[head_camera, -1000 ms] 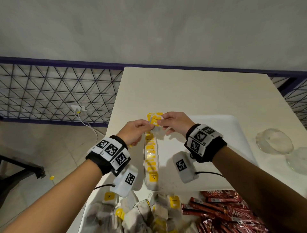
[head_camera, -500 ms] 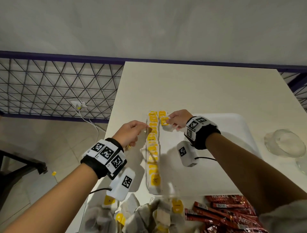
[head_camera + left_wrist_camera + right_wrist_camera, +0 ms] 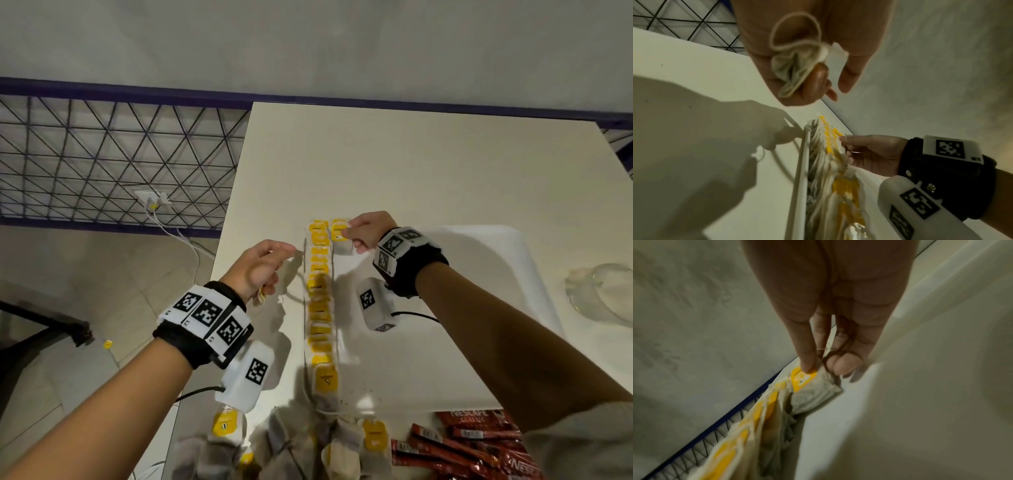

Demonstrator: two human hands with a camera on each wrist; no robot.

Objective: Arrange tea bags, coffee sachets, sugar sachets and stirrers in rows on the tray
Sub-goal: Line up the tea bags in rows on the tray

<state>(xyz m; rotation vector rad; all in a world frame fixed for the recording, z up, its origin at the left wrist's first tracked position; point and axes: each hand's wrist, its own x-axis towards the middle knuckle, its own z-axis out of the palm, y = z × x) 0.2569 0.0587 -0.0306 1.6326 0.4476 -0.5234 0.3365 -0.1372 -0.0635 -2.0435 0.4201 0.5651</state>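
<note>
A row of yellow-tagged tea bags (image 3: 320, 301) runs down the left side of the white tray (image 3: 479, 274). My right hand (image 3: 347, 236) is at the tray's far left corner. It pinches the tag end of one tea bag (image 3: 812, 384) that lies flat just right of the row's top. My left hand (image 3: 270, 263) hovers over the table left of the tray, apart from the row. Its curled fingers grip a crumpled tea bag (image 3: 795, 69) with a loose string.
A heap of loose tea bags (image 3: 291, 445) lies at the near table edge, with red coffee sachets (image 3: 472, 445) to its right. A clear dish (image 3: 603, 291) sits right of the tray. The table's left edge drops to floor and a metal grid fence (image 3: 102, 154).
The hands were together over the row's top, both on one tea bag. The right hand has since laid it beside the row; the left hand has drawn back leftwards.
</note>
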